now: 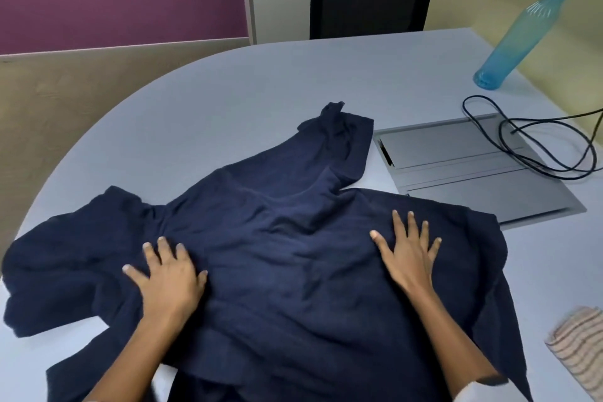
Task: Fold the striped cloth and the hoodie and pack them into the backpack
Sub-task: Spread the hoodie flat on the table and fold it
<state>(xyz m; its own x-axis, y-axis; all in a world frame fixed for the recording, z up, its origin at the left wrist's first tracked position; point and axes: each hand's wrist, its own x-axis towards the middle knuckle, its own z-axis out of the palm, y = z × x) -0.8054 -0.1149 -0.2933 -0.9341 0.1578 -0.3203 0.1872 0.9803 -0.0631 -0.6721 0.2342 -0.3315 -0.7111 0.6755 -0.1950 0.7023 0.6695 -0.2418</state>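
Observation:
A navy blue hoodie (pixel 277 238) lies spread out and wrinkled on the pale grey table (pixel 228 91), one sleeve reaching toward the back. My left hand (pixel 166 274) presses flat on its left part with fingers spread. My right hand (pixel 408 248) lies flat on its right part, fingers straight and spread. A folded beige cloth with brown stripes (pixel 577 346) sits at the right edge of the table, partly cut off by the frame. No backpack is in view.
A grey cable hatch (pixel 456 166) is set into the table right of the hoodie, with a looped black cable (pixel 548 137) over it. A blue plastic bottle (pixel 522 33) stands at the back right. A purple and beige partition (pixel 114 10) borders the table's far left.

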